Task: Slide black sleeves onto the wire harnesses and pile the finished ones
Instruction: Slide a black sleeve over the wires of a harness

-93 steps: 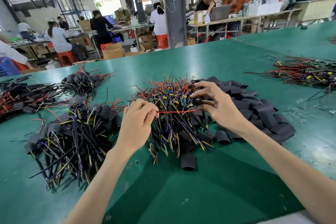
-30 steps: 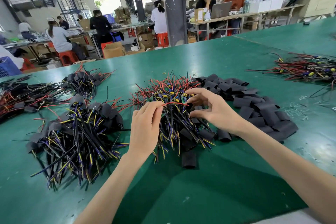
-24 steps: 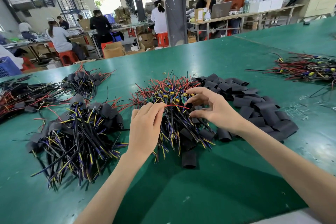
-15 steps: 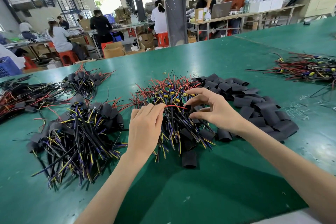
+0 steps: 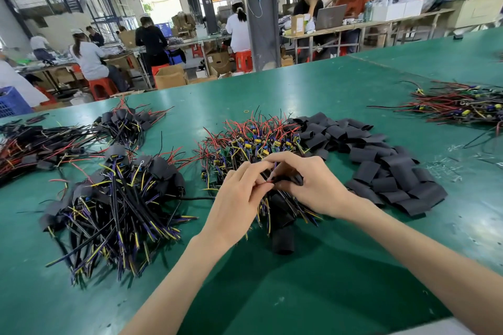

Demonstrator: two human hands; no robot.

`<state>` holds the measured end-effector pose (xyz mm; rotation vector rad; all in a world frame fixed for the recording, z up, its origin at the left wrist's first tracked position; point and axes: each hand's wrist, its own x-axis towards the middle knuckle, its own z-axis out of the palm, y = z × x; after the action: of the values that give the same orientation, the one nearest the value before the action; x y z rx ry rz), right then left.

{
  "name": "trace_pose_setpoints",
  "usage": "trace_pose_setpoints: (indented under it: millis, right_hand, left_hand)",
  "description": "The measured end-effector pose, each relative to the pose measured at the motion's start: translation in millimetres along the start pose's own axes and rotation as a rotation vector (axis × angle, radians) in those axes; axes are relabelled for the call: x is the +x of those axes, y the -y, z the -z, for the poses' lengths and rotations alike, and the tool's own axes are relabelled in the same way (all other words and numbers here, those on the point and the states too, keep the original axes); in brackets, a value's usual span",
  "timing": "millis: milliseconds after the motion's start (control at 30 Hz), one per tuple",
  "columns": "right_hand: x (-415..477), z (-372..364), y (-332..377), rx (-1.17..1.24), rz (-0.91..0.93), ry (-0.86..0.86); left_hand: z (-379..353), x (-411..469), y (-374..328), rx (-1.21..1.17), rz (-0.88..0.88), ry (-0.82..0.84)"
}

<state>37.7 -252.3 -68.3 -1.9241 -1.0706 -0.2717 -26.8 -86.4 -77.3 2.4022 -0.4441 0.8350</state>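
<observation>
A green counter fills the near scene, with a small yellow rubber band lying on it towards the far side. Beyond its far edge stands a grey pillar. Just left of the pillar a person in white sits on a red stool. To the right, two people sit at a laptop. Open cardboard boxes sit on the floor, and a blue crate is at far left.

Matt black sleeves, glossy green tabletop

Left hand pinches a red wire beside the black sleeve gripped by the right hand.
</observation>
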Motion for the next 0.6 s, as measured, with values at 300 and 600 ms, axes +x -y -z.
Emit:
trace_pose_setpoints:
  millis: [300,600]
  right_hand:
    - [6.3,22.5,-4.3,0.024,-0.057,-0.282]
    - [7.4,27.4,-9.6,-0.032,-0.101,-0.117]
  left_hand:
    - [25.6,4.0,35.9,0.16,0.148,0.203]
    - [27.4,6.1,30.0,-0.119,0.263,0.165]
